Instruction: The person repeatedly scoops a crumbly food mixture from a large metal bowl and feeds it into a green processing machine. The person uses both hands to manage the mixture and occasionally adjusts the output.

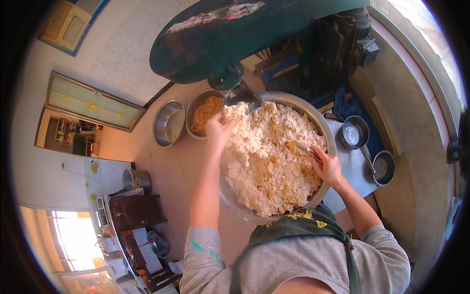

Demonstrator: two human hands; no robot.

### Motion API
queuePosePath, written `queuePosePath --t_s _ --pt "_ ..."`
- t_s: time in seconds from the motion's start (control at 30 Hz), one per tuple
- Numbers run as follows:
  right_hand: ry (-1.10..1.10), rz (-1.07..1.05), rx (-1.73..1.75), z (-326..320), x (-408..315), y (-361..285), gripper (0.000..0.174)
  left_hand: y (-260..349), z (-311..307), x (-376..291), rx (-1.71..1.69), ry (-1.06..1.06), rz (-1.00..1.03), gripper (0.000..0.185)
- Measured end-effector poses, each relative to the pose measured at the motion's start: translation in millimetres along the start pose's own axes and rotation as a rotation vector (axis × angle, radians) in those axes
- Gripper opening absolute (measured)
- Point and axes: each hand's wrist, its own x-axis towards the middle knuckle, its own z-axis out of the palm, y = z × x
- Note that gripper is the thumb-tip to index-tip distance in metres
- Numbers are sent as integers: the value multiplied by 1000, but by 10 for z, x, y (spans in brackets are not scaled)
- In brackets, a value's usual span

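Observation:
A large metal basin (pixel 332 141) holds a heap of crumbly, floury dough (pixel 279 161). Above its upper left part, my left hand (pixel 219 132) grips a clump of the dough (pixel 238 114), beside the metal paddle (pixel 244 96) that hangs from a green mixing machine (pixel 205 44). My right hand (pixel 328 165) is at the basin's right side, closed around the handle of a thin tool (pixel 303 147); the tool's end lies at the dough, and its exact kind cannot be told.
Left of the basin stand a metal bowl with yellowish dough strands (pixel 189 126) and another metal bowl (pixel 156 126). Two metal saucepans (pixel 354 132) (pixel 384 168) rest at the right. A motor (pixel 354 27) sits behind the machine; a dark wooden cabinet (pixel 137 211) stands lower left.

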Motion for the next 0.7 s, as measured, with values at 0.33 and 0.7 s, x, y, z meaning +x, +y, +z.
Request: queuePosePath --t_s 0.33,0.7 --pt "-1 18 106 13 34 1 36 -167 198 358 -277 152 -165 53" --pt "-50 -175 113 445 1784 -964 32 40 692 217 673 366 344 46"
